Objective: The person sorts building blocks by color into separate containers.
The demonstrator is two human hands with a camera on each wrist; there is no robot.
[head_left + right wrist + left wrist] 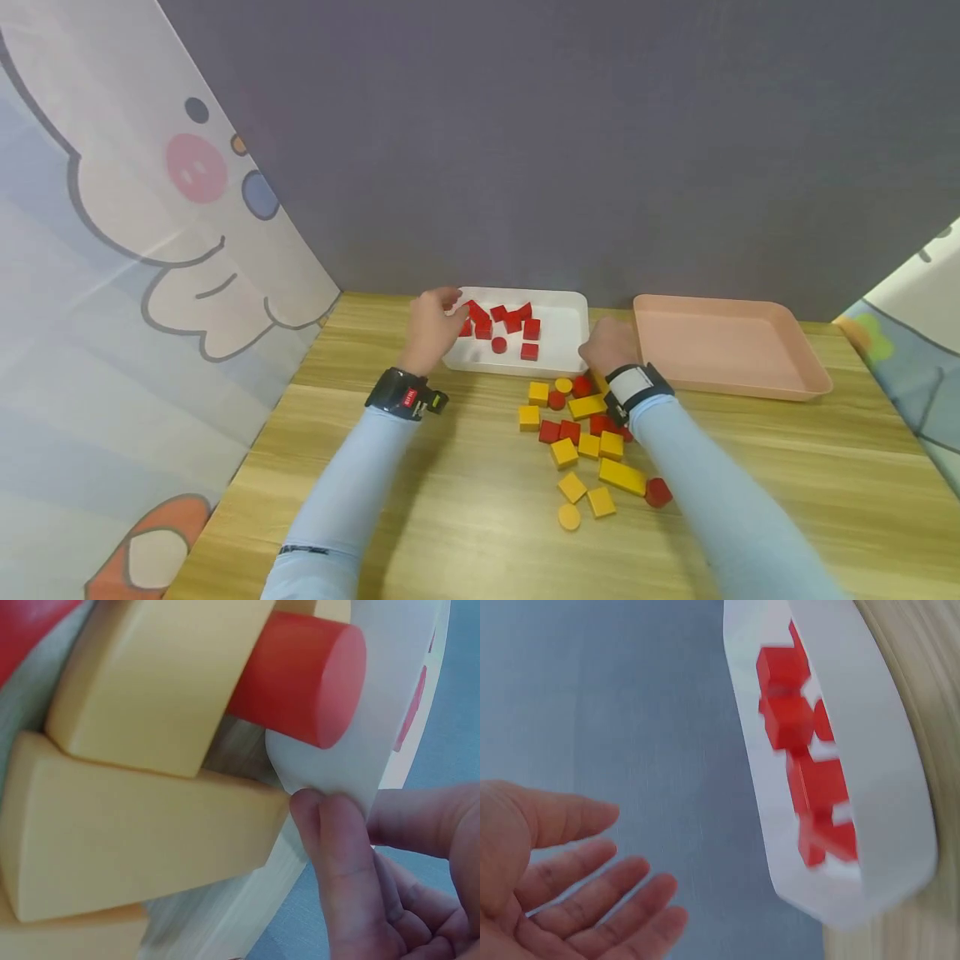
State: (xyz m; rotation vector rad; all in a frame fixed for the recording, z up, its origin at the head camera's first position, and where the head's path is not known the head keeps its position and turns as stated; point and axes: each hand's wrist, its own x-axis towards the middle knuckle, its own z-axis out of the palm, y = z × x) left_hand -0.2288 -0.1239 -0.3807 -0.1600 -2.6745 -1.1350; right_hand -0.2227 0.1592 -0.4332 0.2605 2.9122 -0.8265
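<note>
A white tray [566, 333] stands at the back of the table and holds several red blocks [513, 322]. My left hand [432, 325] hovers at the tray's left end. In the left wrist view its fingers [641, 922] are spread and relaxed, apart from the tray, with nothing in them. At the tray's right end, my right hand [609, 344] pinches the wall between thumb and fingers, as the right wrist view shows. Close by that hand lie yellow blocks [150, 832] and a red cylinder [300, 679].
A pink tray [727, 346] sits to the right, with no blocks visible in it. Loose yellow blocks [622, 477] and red blocks [569, 432] are scattered in front of the white tray on the wooden table [465, 517]. A grey panel [555, 150] rises behind both trays.
</note>
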